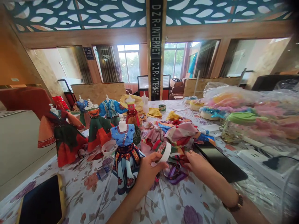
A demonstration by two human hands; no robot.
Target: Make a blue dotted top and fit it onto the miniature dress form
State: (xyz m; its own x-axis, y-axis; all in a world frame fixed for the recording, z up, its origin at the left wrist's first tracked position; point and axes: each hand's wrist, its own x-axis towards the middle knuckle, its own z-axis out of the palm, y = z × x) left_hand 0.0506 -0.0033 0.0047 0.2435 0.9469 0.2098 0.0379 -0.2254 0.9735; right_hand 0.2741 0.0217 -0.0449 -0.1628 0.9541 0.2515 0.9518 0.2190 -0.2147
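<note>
My left hand (150,168) is closed round a roll of ribbon trim (167,151), with a white outer face and a red-and-green pattern showing inside. To its right, the fingers of my right hand (196,161) bend into a pile of coloured fabric scraps (179,135); their tips are partly hidden, and what they pinch cannot be made out. A purple ribbon (176,175) lies between both hands. Just left of my left hand stands a small dress form in a blue top and patterned skirt (123,152), upright on the table.
Several more dressed miniature forms (70,133) stand at the left. A phone (42,200) lies front left, and a black tablet-like device (220,161) lies beside my right forearm. At the right are a green-lidded jar (239,127), a power strip (259,161) and plastic bags (231,93).
</note>
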